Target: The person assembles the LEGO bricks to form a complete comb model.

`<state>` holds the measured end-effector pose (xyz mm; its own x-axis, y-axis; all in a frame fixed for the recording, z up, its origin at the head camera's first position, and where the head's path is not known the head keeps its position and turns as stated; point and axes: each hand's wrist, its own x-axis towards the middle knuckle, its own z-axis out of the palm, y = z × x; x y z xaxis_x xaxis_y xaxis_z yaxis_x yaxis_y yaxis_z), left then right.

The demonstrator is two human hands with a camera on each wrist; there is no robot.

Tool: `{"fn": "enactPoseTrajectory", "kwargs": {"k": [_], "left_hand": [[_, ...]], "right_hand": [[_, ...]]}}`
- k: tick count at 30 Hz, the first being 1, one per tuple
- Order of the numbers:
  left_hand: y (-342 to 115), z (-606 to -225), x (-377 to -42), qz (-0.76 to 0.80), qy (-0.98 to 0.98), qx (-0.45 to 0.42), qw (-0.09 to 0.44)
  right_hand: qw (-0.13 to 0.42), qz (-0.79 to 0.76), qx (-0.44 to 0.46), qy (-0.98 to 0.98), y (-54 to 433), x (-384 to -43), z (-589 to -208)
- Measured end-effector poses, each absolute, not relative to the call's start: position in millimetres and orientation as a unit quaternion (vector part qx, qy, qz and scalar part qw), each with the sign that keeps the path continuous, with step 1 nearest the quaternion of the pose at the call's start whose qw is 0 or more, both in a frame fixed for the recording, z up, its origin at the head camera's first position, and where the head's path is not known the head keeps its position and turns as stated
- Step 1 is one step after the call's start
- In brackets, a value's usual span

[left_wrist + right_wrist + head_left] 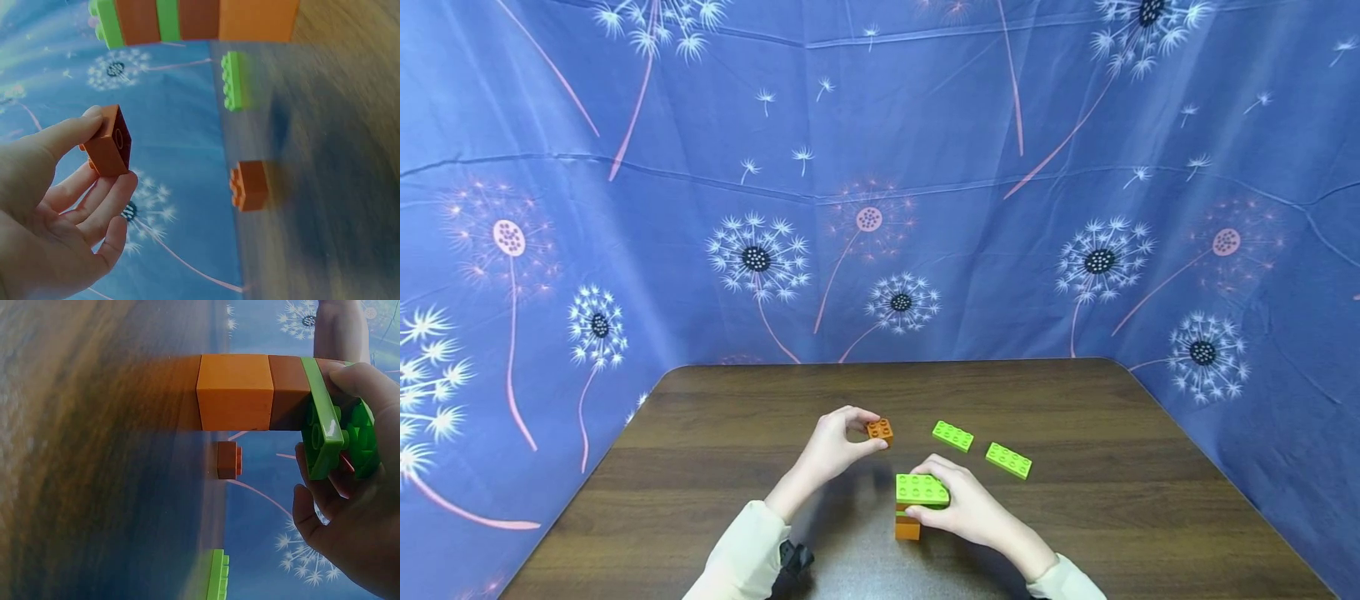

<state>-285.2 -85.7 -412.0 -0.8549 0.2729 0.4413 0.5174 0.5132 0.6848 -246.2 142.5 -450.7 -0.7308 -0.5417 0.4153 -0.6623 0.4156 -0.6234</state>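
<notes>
My left hand (pixel 842 439) pinches a small brown-orange brick (pixel 107 142) between thumb and fingertips, clear of the table. Another brown-orange brick (pixel 252 185) sits on the table below it; in the head view I cannot make it out separately. My right hand (pixel 961 502) grips a block tower (pixel 922 490) near its top, thumb on one side and fingers on the other. The tower looks upright on the table: an orange block (pixel 235 392) at the bottom, then brown blocks alternating with green bricks, the top one green and studded.
Two bright green bricks, a nearer one (pixel 1008 460) and a farther one (pixel 953 436), lie on the brown wooden table (pixel 715 417) beyond the right hand. A blue cloth (pixel 955 167) with dandelion prints hangs behind the table. Something black (pixel 795 557) shows by the left sleeve.
</notes>
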Motion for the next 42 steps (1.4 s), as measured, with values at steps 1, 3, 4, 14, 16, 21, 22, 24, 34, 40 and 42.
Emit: {"fn": "enactPoseTrajectory", "kwargs": {"k": [1, 3, 4, 14, 16, 21, 22, 24, 34, 40, 42], "left_hand": [[-84.6, -410.8, -283.2, -0.435, -0.858, -0.234, 0.140], [-82.6, -408.4, -278.9, -0.436, -0.855, -0.244, 0.139], [-81.7, -407.2, -276.6, -0.436, -0.853, -0.249, 0.140], [-74.4, -399.9, -255.0, -0.428, -0.853, -0.272, 0.121], [-73.4, -397.6, -250.8, -0.426, -0.854, -0.277, 0.113], [-71.7, -392.3, -244.3, -0.429, -0.848, -0.295, 0.102], [-71.5, -391.7, -243.8, -0.429, -0.846, -0.298, 0.103], [-71.2, -391.2, -243.3, -0.427, -0.845, -0.302, 0.108], [-69.4, -397.6, -240.5, -0.415, -0.848, -0.314, 0.100], [-68.5, -402.8, -239.0, -0.415, -0.846, -0.320, 0.096], [-68.3, -404.4, -238.5, -0.414, -0.846, -0.322, 0.095]], "right_hand": [[0.076, 0.404, 0.359, -0.838, 142.6, -246.4, -450.7], [0.076, 0.404, 0.357, -0.839, 142.7, -246.8, -451.1], [0.075, 0.405, 0.357, -0.839, 142.6, -247.0, -451.4], [0.073, 0.404, 0.361, -0.838, 142.4, -245.4, -454.6], [0.077, 0.402, 0.363, -0.837, 142.4, -245.1, -455.2], [0.089, 0.402, 0.367, -0.835, 141.6, -245.6, -454.7], [0.088, 0.403, 0.367, -0.834, 141.3, -245.7, -454.1], [0.082, 0.408, 0.366, -0.833, 140.9, -245.6, -452.5], [0.074, 0.406, 0.384, -0.826, 140.9, -246.0, -446.5], [0.068, 0.406, 0.398, -0.820, 141.9, -249.0, -444.8], [0.065, 0.406, 0.400, -0.819, 142.0, -249.8, -445.3]]}}
